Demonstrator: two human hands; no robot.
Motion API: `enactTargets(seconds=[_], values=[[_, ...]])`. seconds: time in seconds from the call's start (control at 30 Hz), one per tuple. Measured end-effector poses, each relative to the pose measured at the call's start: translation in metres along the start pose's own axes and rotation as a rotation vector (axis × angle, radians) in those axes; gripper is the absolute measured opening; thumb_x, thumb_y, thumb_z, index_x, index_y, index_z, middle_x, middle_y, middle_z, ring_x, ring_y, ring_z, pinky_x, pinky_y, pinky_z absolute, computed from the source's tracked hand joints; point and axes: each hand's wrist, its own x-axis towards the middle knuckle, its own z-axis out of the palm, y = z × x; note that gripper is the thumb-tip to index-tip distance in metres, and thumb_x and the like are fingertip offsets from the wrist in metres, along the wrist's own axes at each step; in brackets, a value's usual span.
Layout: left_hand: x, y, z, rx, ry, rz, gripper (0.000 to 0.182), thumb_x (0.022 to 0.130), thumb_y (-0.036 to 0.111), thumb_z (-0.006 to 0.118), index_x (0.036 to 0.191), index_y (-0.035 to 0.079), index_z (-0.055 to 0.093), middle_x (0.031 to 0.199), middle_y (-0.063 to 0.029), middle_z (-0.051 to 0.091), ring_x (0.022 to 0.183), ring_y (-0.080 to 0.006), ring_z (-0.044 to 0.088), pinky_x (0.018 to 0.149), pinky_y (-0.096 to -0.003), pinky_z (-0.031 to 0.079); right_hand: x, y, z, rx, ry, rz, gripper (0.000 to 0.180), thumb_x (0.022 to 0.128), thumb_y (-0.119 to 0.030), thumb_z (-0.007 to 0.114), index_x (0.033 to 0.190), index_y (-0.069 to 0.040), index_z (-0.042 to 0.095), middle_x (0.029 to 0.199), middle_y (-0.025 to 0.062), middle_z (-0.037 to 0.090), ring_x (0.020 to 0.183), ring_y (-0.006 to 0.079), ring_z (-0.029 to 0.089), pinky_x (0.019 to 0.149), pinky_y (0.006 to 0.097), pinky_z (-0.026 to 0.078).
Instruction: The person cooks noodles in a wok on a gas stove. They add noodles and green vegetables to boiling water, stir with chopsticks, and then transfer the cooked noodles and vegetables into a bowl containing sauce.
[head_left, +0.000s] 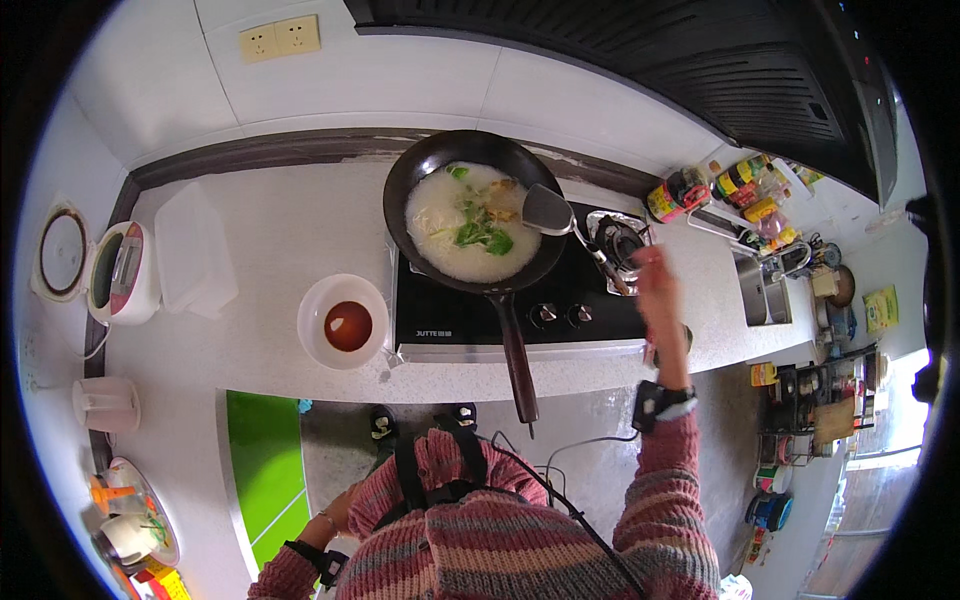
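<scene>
A dark wok (552, 262) stands on the left burner of a black gas hob (480, 319), its handle pointing toward me. Pale, cloudy soup (450, 259) with green leaves (480, 234) and thin pale strands is in it. A metal spatula (547, 210) rests over the wok's right rim, its handle slanting down to the right. My right hand (660, 281) is blurred beside the end of that handle; whether it touches anything is unclear. My left hand (346, 511) is low near my waist, its fingers hidden against the striped sweater. A white bowl (309, 319) holds reddish-brown liquid.
A clear plastic container (193, 251) and an open rice cooker (124, 274) are on the left counter. Sauce bottles (679, 195) stand behind the hob's right side, near a sink (763, 289). A range hood (735, 82) overhangs the back right. Cables hang before my body.
</scene>
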Motion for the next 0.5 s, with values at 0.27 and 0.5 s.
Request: enactTargets(seconds=[0.27,0.5], values=[[0.000,-0.004,0.004,-0.044,0.025,-0.041,0.106,0.055,0.046,0.081,0.144,0.013,0.034,0.145,-0.0185,0.032,0.131,-0.0388,0.033,0.109,-0.0440,0.031,-0.073,0.076,0.135,-0.422,-0.561,0.157,0.070,0.082,-0.032,0.069,0.142,-0.023,0.033,0.092,0.0246,0.066,0.086,0.0437,0.064,0.075,0.0497,0.052],[-0.002,-0.002,0.006,-0.065,0.020,-0.086,0.107,0.054,0.046,0.082,0.144,0.012,0.034,0.144,-0.0184,0.033,0.131,-0.0388,0.033,0.109,-0.0437,0.032,-0.067,0.070,0.145,-0.459,-0.606,0.194,0.061,0.083,-0.033,0.067,0.135,-0.018,0.041,0.098,0.0182,0.068,0.091,0.0383,0.065,0.076,0.0487,0.052]])
